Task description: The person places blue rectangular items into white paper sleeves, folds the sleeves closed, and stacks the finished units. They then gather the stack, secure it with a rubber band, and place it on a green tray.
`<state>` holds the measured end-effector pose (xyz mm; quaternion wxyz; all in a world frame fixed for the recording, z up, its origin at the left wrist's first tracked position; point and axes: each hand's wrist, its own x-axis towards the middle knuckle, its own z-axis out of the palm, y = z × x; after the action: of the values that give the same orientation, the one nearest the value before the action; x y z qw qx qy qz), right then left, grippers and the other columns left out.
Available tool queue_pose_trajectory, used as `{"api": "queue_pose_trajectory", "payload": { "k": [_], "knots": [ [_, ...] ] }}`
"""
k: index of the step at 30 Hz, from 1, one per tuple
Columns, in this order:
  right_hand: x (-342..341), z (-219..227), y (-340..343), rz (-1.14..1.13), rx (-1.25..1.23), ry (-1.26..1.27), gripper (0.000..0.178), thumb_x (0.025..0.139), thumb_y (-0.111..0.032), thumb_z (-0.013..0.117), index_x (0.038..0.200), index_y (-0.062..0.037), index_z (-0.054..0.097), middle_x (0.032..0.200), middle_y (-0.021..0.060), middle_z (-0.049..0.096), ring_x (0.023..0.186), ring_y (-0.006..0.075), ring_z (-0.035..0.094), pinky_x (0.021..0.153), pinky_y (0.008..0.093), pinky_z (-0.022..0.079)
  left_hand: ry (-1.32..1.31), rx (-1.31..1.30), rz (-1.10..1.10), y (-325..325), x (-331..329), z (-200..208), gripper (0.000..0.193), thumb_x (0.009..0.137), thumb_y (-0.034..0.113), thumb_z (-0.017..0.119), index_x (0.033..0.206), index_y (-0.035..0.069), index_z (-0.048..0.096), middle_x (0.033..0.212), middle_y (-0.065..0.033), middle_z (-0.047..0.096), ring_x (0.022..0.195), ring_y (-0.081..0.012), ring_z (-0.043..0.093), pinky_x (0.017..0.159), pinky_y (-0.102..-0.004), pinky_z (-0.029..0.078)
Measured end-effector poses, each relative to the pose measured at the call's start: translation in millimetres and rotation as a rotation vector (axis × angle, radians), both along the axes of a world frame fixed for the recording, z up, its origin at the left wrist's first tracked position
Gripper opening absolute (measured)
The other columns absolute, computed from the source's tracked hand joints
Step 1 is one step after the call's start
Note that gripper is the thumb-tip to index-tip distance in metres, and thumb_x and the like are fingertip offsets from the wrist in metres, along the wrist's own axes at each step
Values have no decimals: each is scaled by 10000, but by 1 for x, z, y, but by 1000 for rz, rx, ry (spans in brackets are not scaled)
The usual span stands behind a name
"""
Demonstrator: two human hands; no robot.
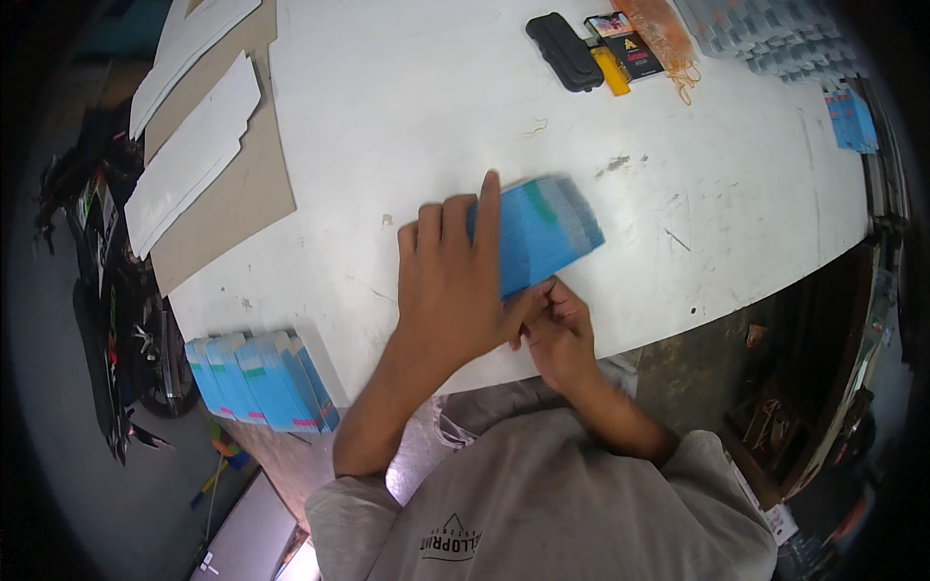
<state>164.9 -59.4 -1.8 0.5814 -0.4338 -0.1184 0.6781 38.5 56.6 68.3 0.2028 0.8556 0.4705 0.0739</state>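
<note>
A stack of flat blue pieces that look like folded cartons [552, 232], with a green band and a greyish fanned end, is held just above or on the white table, tilted up to the right. My left hand [441, 276] grips its left end, index finger raised along the top and thumb toward the near edge. Close under that near edge, my right hand [562, 339] has its fingers curled together. Whatever they pinch, if anything, is hidden.
More blue stacks [262, 378] stand at the table's near left corner. White sheets [194, 165] lie on brown cardboard [262, 208]. At the far right are a black case [564, 51], a yellow lighter [610, 71], an orange bag of rubber bands [659, 34] and grey stacks [775, 39].
</note>
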Motion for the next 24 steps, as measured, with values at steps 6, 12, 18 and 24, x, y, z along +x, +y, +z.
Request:
{"api": "queue_pose_trajectory", "payload": {
  "k": [6, 12, 18, 24],
  "knots": [
    [18, 2, 15, -13, 77, -107, 84, 1066, -57, 531, 1077, 12, 578, 947, 115, 695, 668, 175, 636, 601, 301, 506, 143, -51, -44, 38, 22, 20, 819, 622, 536, 927, 1125, -19, 596, 969, -170, 651, 880, -342, 676, 751, -437, 555],
    [19, 8, 12, 64, 3, -95, 139, 1074, -111, 561, 1154, 1, 578, 1011, 104, 701, 627, 182, 649, 558, 288, 505, 179, -138, -133, 49, 26, 23, 755, 594, 470, 954, 1059, -11, 606, 880, -167, 699, 811, -354, 732, 731, -430, 588],
    [16, 13, 11, 129, -19, -47, 245, 1075, -178, 581, 1245, -3, 562, 1071, 112, 698, 594, 198, 669, 504, 282, 506, 144, -181, -119, 49, 28, 25, 687, 593, 381, 957, 1024, -30, 615, 810, -169, 697, 758, -341, 740, 719, -420, 598],
    [20, 12, 6, 262, -68, -100, 186, 1079, -166, 562, 1194, -19, 558, 1081, 131, 708, 564, 184, 672, 493, 274, 517, 134, -140, -150, 46, 27, 22, 701, 621, 437, 958, 1012, -37, 619, 781, -174, 704, 742, -328, 747, 713, -413, 603]
  ]
}}
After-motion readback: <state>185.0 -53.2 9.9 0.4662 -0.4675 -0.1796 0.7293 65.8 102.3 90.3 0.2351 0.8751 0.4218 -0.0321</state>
